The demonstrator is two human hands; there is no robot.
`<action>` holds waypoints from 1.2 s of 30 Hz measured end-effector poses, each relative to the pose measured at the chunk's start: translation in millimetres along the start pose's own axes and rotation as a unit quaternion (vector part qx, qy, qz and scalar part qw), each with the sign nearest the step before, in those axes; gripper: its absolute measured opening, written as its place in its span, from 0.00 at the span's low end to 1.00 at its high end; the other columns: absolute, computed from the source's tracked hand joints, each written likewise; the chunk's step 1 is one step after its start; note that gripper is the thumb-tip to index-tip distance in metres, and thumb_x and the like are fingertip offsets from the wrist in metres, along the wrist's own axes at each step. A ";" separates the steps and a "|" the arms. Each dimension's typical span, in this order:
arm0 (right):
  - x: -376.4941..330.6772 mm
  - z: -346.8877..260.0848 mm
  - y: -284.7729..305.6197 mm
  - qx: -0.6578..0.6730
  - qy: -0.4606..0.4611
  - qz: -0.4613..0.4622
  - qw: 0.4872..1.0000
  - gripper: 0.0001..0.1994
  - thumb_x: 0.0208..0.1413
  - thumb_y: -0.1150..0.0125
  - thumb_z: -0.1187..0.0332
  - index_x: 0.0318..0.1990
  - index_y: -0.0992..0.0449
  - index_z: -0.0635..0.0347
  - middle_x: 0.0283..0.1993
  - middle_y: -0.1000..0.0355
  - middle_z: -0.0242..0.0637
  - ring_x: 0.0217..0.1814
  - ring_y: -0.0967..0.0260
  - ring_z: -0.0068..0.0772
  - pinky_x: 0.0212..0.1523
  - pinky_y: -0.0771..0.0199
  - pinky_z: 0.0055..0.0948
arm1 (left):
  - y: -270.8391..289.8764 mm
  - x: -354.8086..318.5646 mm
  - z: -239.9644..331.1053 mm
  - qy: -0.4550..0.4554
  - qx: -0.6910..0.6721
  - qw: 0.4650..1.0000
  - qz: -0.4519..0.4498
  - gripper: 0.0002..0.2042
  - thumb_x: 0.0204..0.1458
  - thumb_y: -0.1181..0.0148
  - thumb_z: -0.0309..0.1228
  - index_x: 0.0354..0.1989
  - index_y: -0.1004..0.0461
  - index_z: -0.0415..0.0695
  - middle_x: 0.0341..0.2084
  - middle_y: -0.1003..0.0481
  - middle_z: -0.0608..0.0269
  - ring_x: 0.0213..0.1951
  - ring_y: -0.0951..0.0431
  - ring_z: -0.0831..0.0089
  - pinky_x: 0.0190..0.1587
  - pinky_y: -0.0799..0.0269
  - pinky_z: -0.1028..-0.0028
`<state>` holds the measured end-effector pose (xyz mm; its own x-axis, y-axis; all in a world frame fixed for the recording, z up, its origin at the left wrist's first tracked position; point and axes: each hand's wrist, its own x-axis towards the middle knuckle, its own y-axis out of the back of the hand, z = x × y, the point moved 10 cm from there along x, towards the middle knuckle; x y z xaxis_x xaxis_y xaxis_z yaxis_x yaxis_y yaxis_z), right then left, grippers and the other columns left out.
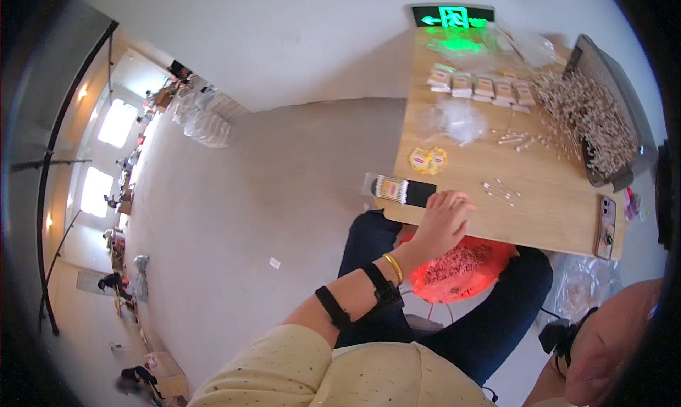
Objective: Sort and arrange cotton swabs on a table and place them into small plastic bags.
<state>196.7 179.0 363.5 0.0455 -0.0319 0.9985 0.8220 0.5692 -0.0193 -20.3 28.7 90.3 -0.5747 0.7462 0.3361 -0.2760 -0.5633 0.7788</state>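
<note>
My left hand (448,219) hovers at the front left part of the wooden table (546,219), fingers loosely bent and apart, with nothing visible in them. Beside its fingertips is a flat black object (421,193), and on that lies a clear pack of cotton swabs (391,189). A few loose cotton swabs (501,192) rest to the right of the hand. Below it, between my knees, hangs a red bag (441,288) with small pale pieces inside. At the lower right edge is a blurred, close bare arm (616,329) with a black strap; its fingers cannot be made out.
A grey bin (642,134) lies tipped on the right, spilling a heap of cotton swabs (585,120). Farther back are several small packs (483,88), clear plastic (460,121) and yellow round labels (428,160). A phone (605,226) lies at the right edge. A green lit sign (454,16) is behind.
</note>
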 end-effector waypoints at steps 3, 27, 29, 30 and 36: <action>-6.7 0.3 -1.1 0.001 -0.005 0.022 1.000 0.24 0.68 0.57 0.50 0.53 0.33 0.65 0.55 0.32 0.56 0.54 0.31 0.55 0.58 0.31 0.56 | 1.3 1.7 6.7 -0.009 0.008 1.000 0.003 0.16 0.52 0.38 0.27 0.50 0.27 0.48 0.53 0.31 0.55 0.59 0.32 0.54 0.63 0.41 0.53; -331.7 174.9 -53.6 -0.105 -0.514 -0.371 0.766 0.08 0.53 0.32 0.70 0.41 0.19 0.56 0.43 0.23 0.42 0.51 0.29 0.50 0.53 0.28 0.44 | -118.9 51.3 -14.5 0.011 0.069 0.989 -0.131 0.43 0.60 0.39 0.42 0.77 0.55 0.38 0.76 0.59 0.36 0.77 0.57 0.40 0.78 0.58 0.50; -347.2 174.1 -75.2 -0.091 -0.512 -0.391 0.759 0.08 0.52 0.32 0.69 0.40 0.19 0.55 0.43 0.24 0.41 0.52 0.29 0.50 0.53 0.28 0.45 | -124.8 49.8 -13.2 0.001 0.037 0.989 -0.145 0.41 0.59 0.39 0.38 0.75 0.54 0.35 0.75 0.58 0.34 0.77 0.56 0.41 0.78 0.58 0.50; -348.9 174.8 -80.2 -0.108 -0.496 -0.393 0.767 0.08 0.51 0.32 0.71 0.39 0.19 0.56 0.43 0.25 0.41 0.50 0.29 0.49 0.52 0.27 0.44 | -125.9 49.8 -13.3 0.003 0.035 0.989 -0.144 0.41 0.59 0.39 0.38 0.75 0.54 0.35 0.75 0.58 0.34 0.77 0.56 0.41 0.78 0.58 0.50; -364.9 177.7 -101.6 -0.123 -0.466 -0.432 0.762 0.07 0.50 0.32 0.72 0.38 0.19 0.57 0.39 0.26 0.41 0.47 0.29 0.47 0.49 0.26 0.43 | -128.3 51.5 -11.9 0.003 0.022 0.991 -0.131 0.40 0.57 0.39 0.34 0.75 0.53 0.35 0.75 0.57 0.33 0.77 0.56 0.42 0.78 0.58 0.51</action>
<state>-4.2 278.8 10.4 -0.9019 0.3556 0.2454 0.4039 0.4923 0.7710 -23.6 135.2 1.5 -0.4922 0.8626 0.1168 -0.3822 -0.3348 0.8613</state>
